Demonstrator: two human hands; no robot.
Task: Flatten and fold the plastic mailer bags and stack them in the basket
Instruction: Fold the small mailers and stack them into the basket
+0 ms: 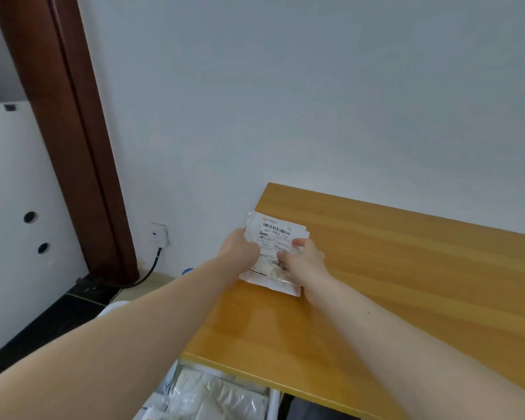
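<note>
The white mailer bag [273, 250] lies on the wooden table [391, 283] at its far left corner, label side up, its left edge just over the table's side. My left hand [240, 248] grips that bag at nine o'clock, fingers curled round the edge. My right hand [303, 262] pinches it at about four o'clock from the barcode, thumb and fingers drawn together on the plastic.

This looks to me like the flattening or creasing stage, with the fold not yet finished. To do it well I should hold the left edge steady as an anchor and draw the right hand outward toward three o'clock, pressing trapped air out before I crease. The film is slick, so it may slide on the varnished top; light downward pressure should check that.

More mailers [212, 395] lie below the table's near edge at six o'clock, in what I take to be the basket [274, 401].
</note>
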